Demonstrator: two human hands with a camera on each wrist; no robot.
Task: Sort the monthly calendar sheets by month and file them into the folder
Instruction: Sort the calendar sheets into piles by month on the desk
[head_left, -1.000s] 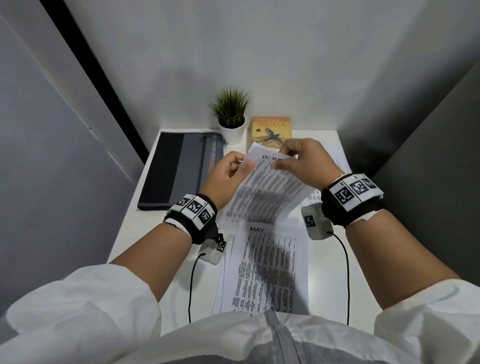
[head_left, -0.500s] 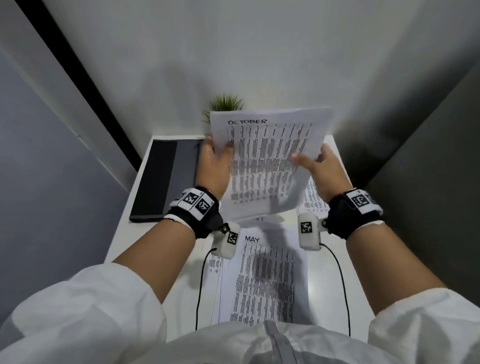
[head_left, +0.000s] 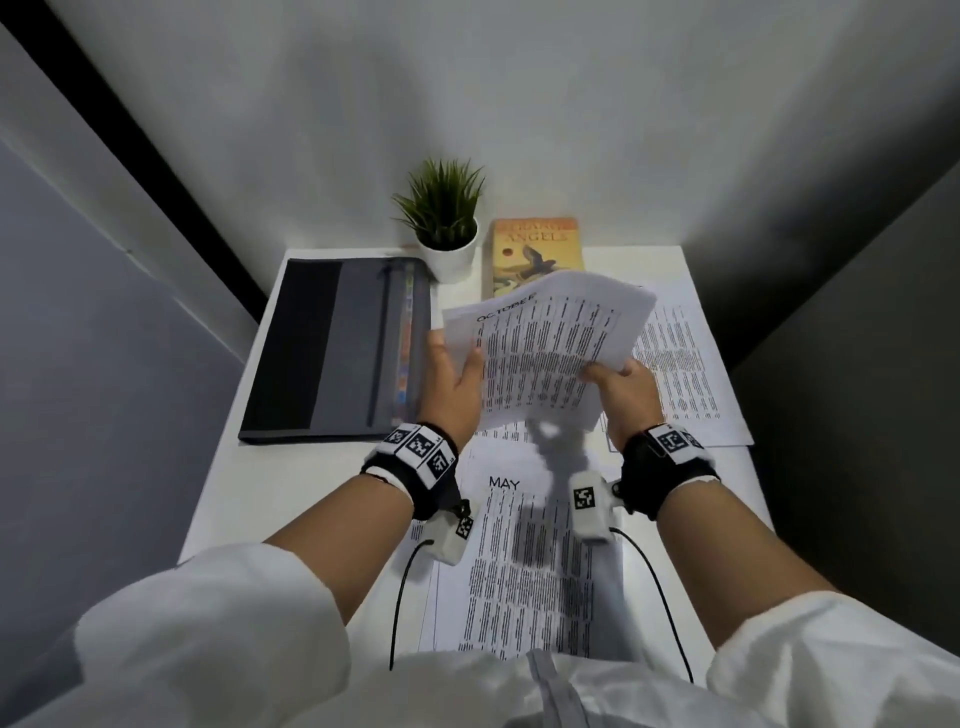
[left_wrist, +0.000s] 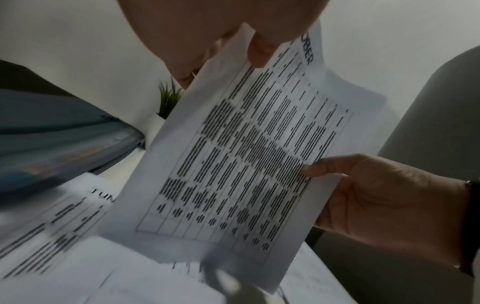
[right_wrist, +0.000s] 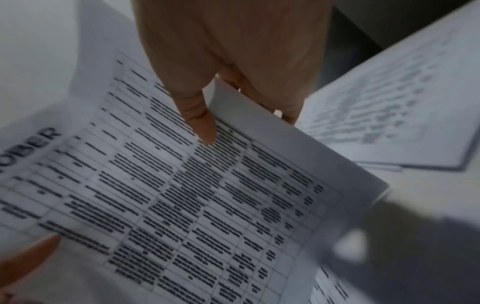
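Note:
I hold a small sheaf of calendar sheets topped by the OCTOBER sheet (head_left: 545, 343) above the desk. My left hand (head_left: 454, 371) pinches its left edge, thumb on the printed face (left_wrist: 255, 51). My right hand (head_left: 621, 387) pinches the right edge, thumb on top (right_wrist: 201, 123), fingers underneath. The sheaf tilts, heading toward the upper left. The MAY sheet (head_left: 524, 561) lies flat near my body, with a sheet headed JUN (left_wrist: 59, 207) partly under it. Another stack of sheets (head_left: 685, 374) lies at the right. The dark grey folder (head_left: 337, 353) lies closed at the left.
A small potted plant (head_left: 447, 228) and an orange paperback book (head_left: 535, 254) stand at the back of the white desk (head_left: 291, 488). Walls close in on the left, back and right. Wrist camera cables hang over the front edge.
The OCTOBER sheaf, raised upright in front of the plant half a second ago, has come down and tilted flatter over the desk. Both hands still grip its edges.

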